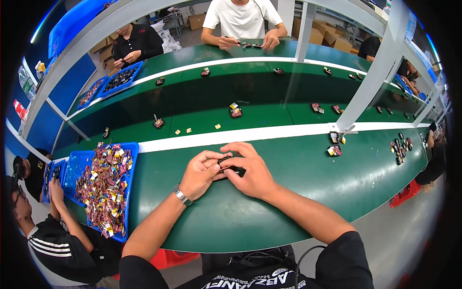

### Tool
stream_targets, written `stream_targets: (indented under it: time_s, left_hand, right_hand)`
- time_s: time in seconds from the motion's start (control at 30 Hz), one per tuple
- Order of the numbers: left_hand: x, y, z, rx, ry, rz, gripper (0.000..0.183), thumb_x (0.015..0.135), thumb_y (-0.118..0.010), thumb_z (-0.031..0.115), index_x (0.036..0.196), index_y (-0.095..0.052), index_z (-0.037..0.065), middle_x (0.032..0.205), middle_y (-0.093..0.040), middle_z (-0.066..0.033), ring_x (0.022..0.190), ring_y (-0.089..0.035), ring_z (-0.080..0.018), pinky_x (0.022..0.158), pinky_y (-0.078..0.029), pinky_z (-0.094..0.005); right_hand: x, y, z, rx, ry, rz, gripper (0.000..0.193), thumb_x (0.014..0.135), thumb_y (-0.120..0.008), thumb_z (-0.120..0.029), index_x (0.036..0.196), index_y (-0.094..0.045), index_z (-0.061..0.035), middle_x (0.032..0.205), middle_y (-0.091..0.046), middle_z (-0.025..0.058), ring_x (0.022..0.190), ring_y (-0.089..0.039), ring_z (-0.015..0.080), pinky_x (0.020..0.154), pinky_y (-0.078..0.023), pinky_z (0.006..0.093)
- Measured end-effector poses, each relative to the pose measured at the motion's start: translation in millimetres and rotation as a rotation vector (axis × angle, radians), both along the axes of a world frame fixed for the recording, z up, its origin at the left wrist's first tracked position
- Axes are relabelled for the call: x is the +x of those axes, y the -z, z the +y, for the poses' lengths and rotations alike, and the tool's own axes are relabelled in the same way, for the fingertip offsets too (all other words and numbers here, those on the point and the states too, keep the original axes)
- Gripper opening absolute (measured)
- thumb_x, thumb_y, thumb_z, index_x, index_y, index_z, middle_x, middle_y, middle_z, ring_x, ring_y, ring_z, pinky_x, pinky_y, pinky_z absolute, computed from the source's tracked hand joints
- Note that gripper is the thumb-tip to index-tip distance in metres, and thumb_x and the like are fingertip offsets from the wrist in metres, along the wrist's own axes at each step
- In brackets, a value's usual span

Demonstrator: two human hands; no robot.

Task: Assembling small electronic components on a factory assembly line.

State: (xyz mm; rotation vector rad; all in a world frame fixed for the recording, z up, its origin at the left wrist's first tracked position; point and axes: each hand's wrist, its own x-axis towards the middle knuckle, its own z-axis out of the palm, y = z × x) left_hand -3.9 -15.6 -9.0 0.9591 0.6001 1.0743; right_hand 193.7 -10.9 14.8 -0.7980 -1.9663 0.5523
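Both my hands meet over the green table (221,212), closed around one small black part (224,163). My left hand (202,172), with a metal watch (181,194) on its wrist, grips the part's left side between thumb and fingers. From the right, my right hand (252,171) bends its thumb and fingers over the same part. Much of the part is hidden by my fingers, so its exact kind does not show. To the left of my left forearm stands a blue tray (129,192), heaped with small reddish circuit pieces (103,185) bearing yellow and white bits.
Beyond a white rail (192,141), a green conveyor belt (269,118) carries scattered small assemblies (235,111). A grey post (368,77) rises at right, near two assemblies (334,151) and a small pile (400,148). Co-workers (243,21) sit opposite, and another person (62,241) sits at left.
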Motion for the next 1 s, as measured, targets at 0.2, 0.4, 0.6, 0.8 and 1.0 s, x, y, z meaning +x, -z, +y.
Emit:
stream_targets:
  time_s: [0.2,0.4,0.6,0.8,1.0]
  left_hand:
    - [5.0,-3.4,-1.3,0.004,-0.049,0.007,0.026,0.099,-0.055,0.003,0.124,-0.051,-0.002,0.124,-0.062,-0.0169,0.115,-0.063,-0.0244,0.098,-0.056,-0.0415]
    - [5.3,-8.4,-3.2,-0.029,-0.07,0.043,0.026,0.1,-0.052,0.003,0.126,-0.05,-0.002,0.123,-0.063,-0.0159,0.114,-0.063,-0.0234,0.098,-0.056,-0.0406]
    - [5.2,-12.0,-4.3,-0.064,-0.065,0.077,0.025,0.1,-0.051,0.002,0.125,-0.051,-0.001,0.122,-0.063,-0.0146,0.112,-0.064,-0.0214,0.096,-0.057,-0.0381]
    - [6.5,-12.7,-3.8,-0.093,-0.064,0.119,0.025,0.1,-0.05,0.001,0.125,-0.051,-0.001,0.12,-0.064,-0.0134,0.109,-0.065,-0.0196,0.093,-0.058,-0.0354]
    - [11.9,-8.4,-3.9,-0.057,-0.109,0.151,0.024,0.1,-0.05,0.0,0.124,-0.051,-0.001,0.12,-0.063,-0.0132,0.11,-0.064,-0.0188,0.092,-0.059,-0.0345]
  right_hand:
    - [-0.4,-5.2,1.5,-0.045,-0.014,-0.034,0.018,0.079,-0.069,-0.004,0.097,-0.071,-0.0053,0.125,-0.06,0.0097,0.123,-0.051,0.0308,0.1,-0.045,0.0405]
    - [-5.9,-4.7,2.1,0.052,0.083,0.057,0.014,0.078,-0.07,-0.003,0.092,-0.068,-0.0046,0.111,-0.06,0.008,0.105,-0.059,0.0267,0.081,-0.054,0.0361]
    - [-5.0,-7.4,0.9,0.246,0.101,-0.111,0.016,0.075,-0.071,0.0,0.09,-0.066,-0.0036,0.1,-0.059,0.0068,0.093,-0.061,0.0254,0.068,-0.055,0.0343]
    - [-5.1,-2.3,3.4,0.314,0.14,-0.176,0.013,0.076,-0.072,-0.003,0.089,-0.066,-0.0037,0.098,-0.059,0.0058,0.091,-0.061,0.0233,0.067,-0.054,0.0334]
    - [-8.9,3.7,3.5,0.443,0.219,-0.335,0.015,0.075,-0.075,-0.004,0.088,-0.067,-0.0025,0.101,-0.062,0.0068,0.089,-0.062,0.024,0.07,-0.055,0.0328]
